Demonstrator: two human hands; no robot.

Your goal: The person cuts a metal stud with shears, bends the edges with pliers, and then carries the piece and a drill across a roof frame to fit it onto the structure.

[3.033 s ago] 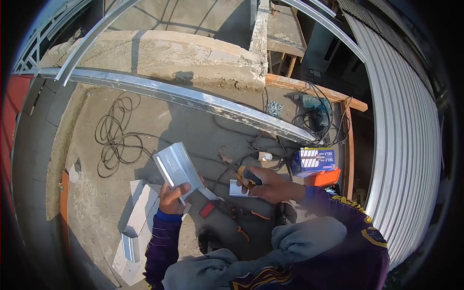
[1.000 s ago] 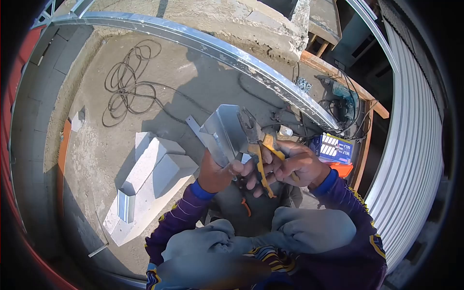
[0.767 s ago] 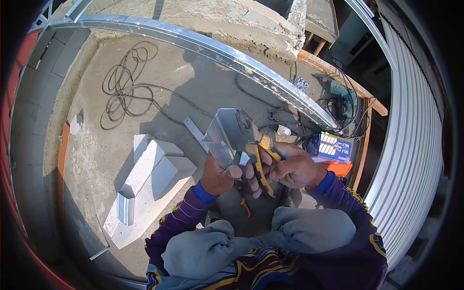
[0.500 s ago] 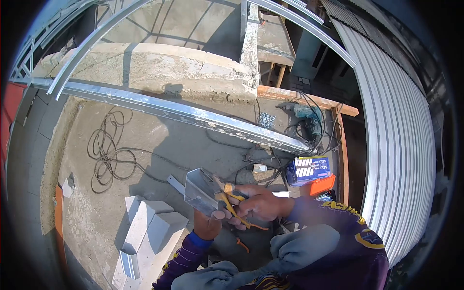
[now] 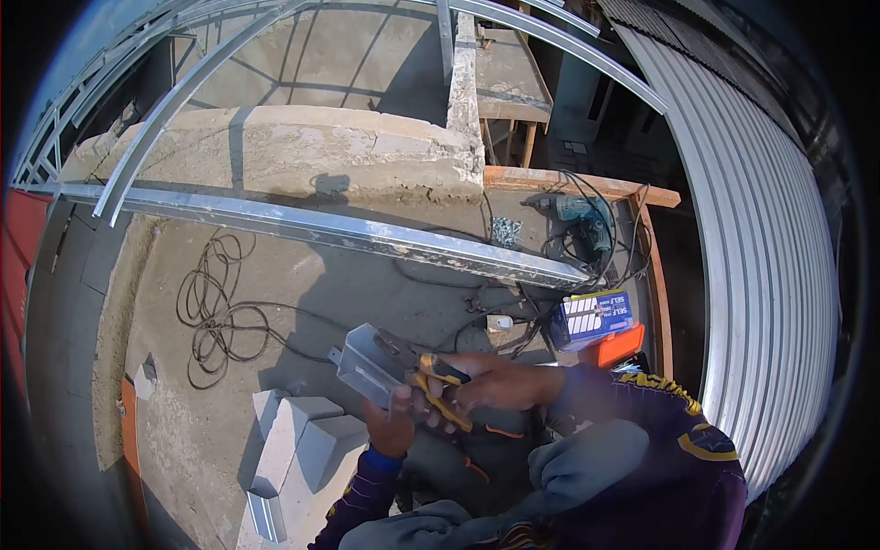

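Note:
A short piece of light steel channel (image 5: 367, 365) is gripped in my left hand (image 5: 392, 427), its thumb up along the lower edge. My right hand (image 5: 500, 383) is wrapped round yellow-and-black-handled pliers (image 5: 429, 378). Their grey jaws lie against the right side of the channel, pointing up and left. Both hands are close together above my knees. Below them, orange-handled tools (image 5: 477, 469) lie in the shade between my legs.
Pale blocks (image 5: 302, 435) stand at the lower left with a channel offcut (image 5: 266, 515) on them. A long steel beam (image 5: 330, 231) crosses ahead. A drill (image 5: 582, 220), loose screws (image 5: 505, 231), a blue box (image 5: 594, 318) and coiled cable (image 5: 215, 307) lie around.
The channel piece has tilted and shifted slightly left and down, with the pliers still at its side. The view has turned a little.

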